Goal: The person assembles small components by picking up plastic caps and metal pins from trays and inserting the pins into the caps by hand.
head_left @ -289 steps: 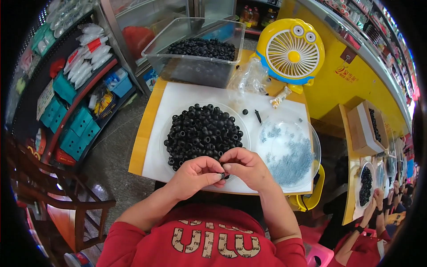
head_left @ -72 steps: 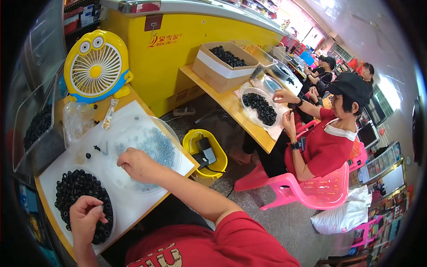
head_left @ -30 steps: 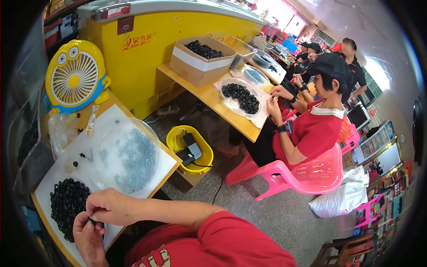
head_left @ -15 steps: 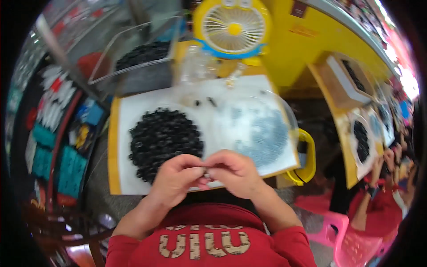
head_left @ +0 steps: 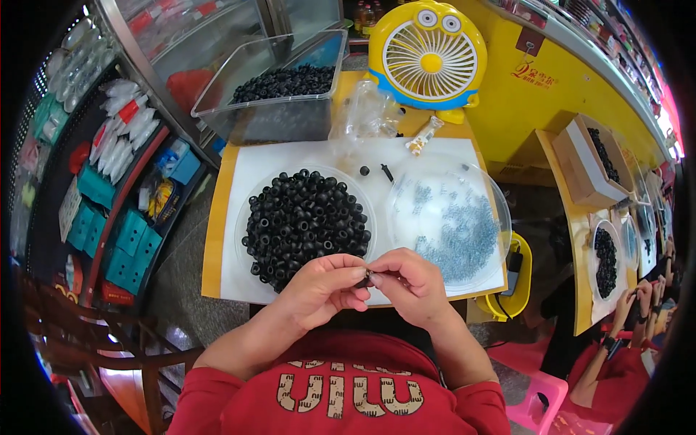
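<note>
My two hands meet at the near edge of a white-topped board (head_left: 304, 151). In the fingertips of my left hand (head_left: 319, 291) is a small dark part (head_left: 365, 280), seemingly one of the black beads. Thumb and forefinger of my right hand (head_left: 415, 288) pinch together against it; anything tiny between them is hidden. Just beyond the left hand lies a heap of round black beads with holes (head_left: 308, 221) on a clear round dish (head_left: 241, 235). Past the right hand, a second clear dish (head_left: 505, 210) holds many tiny bluish clear pieces (head_left: 464, 235).
Behind stand a clear bin (head_left: 268, 119) of black parts, a crumpled plastic bag (head_left: 362, 112) and a yellow fan (head_left: 431, 61). A loose bead (head_left: 364, 170) and a black stick-like piece (head_left: 387, 172) lie between. Rightward are a yellow basket (head_left: 518, 283) and other people's hands (head_left: 638, 293).
The whole view has shifted, so the board and dishes sit further right and the picture is sharper. My hands stay joined at the fingertips over the near edge.
</note>
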`<state>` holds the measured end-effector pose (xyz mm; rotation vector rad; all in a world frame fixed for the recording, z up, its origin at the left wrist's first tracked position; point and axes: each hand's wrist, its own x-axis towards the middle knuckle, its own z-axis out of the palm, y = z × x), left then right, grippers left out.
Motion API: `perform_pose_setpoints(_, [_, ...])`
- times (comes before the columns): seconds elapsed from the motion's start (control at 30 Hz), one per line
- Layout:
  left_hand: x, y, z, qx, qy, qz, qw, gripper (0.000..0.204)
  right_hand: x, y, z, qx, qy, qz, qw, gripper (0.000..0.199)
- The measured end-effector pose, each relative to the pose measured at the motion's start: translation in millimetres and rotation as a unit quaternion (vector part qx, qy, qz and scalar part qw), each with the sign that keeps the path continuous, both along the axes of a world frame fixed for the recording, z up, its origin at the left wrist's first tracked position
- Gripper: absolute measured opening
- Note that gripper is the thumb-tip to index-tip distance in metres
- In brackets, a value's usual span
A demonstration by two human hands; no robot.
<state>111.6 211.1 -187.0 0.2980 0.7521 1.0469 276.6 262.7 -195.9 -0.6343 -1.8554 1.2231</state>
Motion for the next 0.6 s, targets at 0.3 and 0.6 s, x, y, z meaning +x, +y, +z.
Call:
perform_pose_setpoints(0.3, [8.0, 19.5, 19.3, 0.046, 0.073, 0.026, 0.996, 0.017, 35.0, 39.2, 3.8, 0.0, -0.103, -0.144, 0.984, 0.01])
perform_pose_setpoints(0.6, [-21.4, -9.9, 9.7, 0.006, 0.124, 0.062, 0.99, 0.019, 74.5, 73.8, -11.7, 0.052, -0.269, -0.185, 0.944, 0.012])
